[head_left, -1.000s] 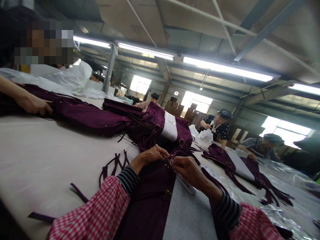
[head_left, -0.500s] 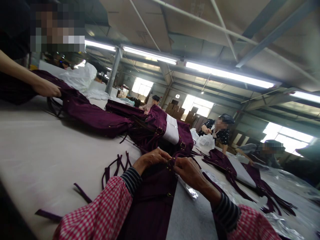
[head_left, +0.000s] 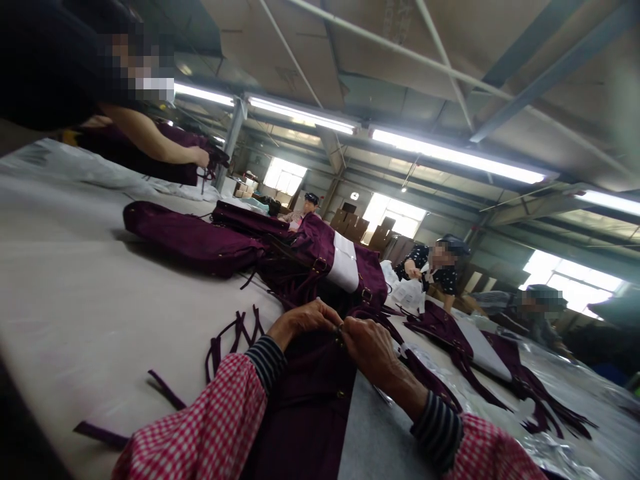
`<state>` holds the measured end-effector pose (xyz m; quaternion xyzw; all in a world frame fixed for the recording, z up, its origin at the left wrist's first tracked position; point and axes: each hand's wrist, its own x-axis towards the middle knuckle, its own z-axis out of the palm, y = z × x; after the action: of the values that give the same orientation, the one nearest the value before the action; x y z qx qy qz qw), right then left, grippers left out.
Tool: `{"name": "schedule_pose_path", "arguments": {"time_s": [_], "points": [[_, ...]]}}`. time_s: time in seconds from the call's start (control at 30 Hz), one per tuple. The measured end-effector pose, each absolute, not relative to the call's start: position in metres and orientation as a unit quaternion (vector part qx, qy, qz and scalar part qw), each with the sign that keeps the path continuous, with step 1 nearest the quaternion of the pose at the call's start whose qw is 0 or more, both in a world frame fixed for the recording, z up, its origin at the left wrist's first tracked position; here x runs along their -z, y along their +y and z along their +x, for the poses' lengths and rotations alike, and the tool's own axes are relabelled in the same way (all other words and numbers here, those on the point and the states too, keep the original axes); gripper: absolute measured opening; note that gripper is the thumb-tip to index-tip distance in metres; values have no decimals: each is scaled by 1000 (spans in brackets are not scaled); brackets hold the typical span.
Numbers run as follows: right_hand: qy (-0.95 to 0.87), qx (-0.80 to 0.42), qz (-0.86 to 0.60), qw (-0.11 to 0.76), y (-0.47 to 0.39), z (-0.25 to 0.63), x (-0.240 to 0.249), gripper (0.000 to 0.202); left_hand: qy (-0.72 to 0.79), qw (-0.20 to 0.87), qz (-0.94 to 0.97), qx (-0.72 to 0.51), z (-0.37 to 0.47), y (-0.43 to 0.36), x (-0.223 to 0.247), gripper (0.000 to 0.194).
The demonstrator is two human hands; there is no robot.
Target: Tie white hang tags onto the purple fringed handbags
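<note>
A dark purple fabric bag [head_left: 300, 413] with straps and small brass fittings lies right in front of me, a grey-white sheet [head_left: 380, 427] along its right part. At its far edge my left hand [head_left: 307, 319] is closed, thumb and fingers pinching the purple fabric near a small metal fitting. My right hand [head_left: 370, 347] closes on the same spot from the other side, its fingertips almost meeting the left ones. The fingers hide the exact piece between them. Loose purple straps [head_left: 235, 340] stick out to the left of my forearm.
Beyond my hands lies a stack of purple bags [head_left: 320, 257], one with a white band. More bags [head_left: 465, 333] and clear plastic [head_left: 560, 453] are to the right. A co-worker's arm [head_left: 155, 140] holds a purple bag at left; other people stand across the table [head_left: 65, 287].
The co-worker at left has lifted a purple bag off the pile and carried it back. My hands stay at the bag's edge; the right has turned slightly and drawn closer to the left.
</note>
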<state>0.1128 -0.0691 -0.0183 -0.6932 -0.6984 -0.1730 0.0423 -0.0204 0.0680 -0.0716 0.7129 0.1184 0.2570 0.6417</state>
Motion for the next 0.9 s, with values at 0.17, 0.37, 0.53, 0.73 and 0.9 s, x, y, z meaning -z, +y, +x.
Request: {"name": "schedule_pose_path", "arguments": {"time_s": [0.17, 0.37, 0.53, 0.73, 0.9], "points": [[-701, 88, -694, 137, -64, 123, 18, 12, 140, 633, 714, -265, -22, 72, 72, 23], [-688, -17, -675, 265, -63, 132, 18, 10, 167, 614, 713, -296, -25, 69, 69, 22], [-641, -189, -609, 427, -55, 139, 30, 13, 177, 614, 693, -334, -27, 68, 68, 29], [-584, -322, -514, 539, -54, 146, 29, 15, 188, 662, 631, -358, -21, 69, 67, 39], [-592, -343, -521, 510, -57, 163, 34, 17, 221, 623, 646, -381, -5, 63, 68, 48]]}}
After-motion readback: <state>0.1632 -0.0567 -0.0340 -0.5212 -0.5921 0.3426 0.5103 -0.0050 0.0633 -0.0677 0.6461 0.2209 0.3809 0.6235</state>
